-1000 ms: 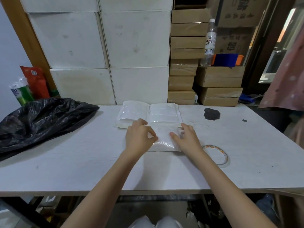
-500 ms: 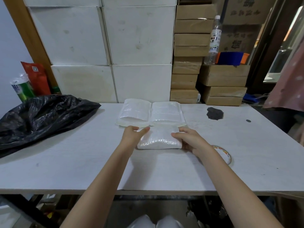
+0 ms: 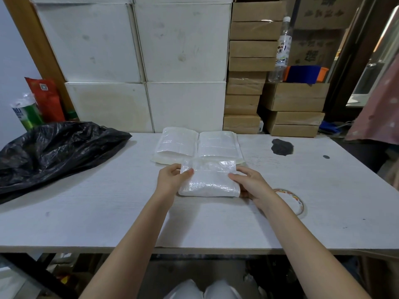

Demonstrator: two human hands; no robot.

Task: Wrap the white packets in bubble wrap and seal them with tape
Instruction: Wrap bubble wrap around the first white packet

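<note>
- A white packet half-wrapped in bubble wrap (image 3: 209, 182) lies flat on the table (image 3: 86, 212), about midway between the left and right edges and closer to the far edge than the near one.
- The left hand (image 3: 171, 180) pinches the bundle's far left corner, thumb on top and fingers curled beneath the loose flap of wrap.
- The right hand (image 3: 250, 183) grips the bundle's right end, thumb laid over the top and fingers curled round the side.
- Two more stacks of white packets (image 3: 197, 144) sit side by side just beyond the bundle, against the far edge of the table.
- A roll of tape (image 3: 299, 202) lies flat on the table just beside the right wrist, toward the right edge.
- A black plastic bag (image 3: 54, 152) is heaped at the far left corner.
- A dark stain (image 3: 282, 146) marks the table near the far right corner.
- White boxes (image 3: 138, 61) and brown cartons (image 3: 248, 67) are stacked behind the table.
</note>
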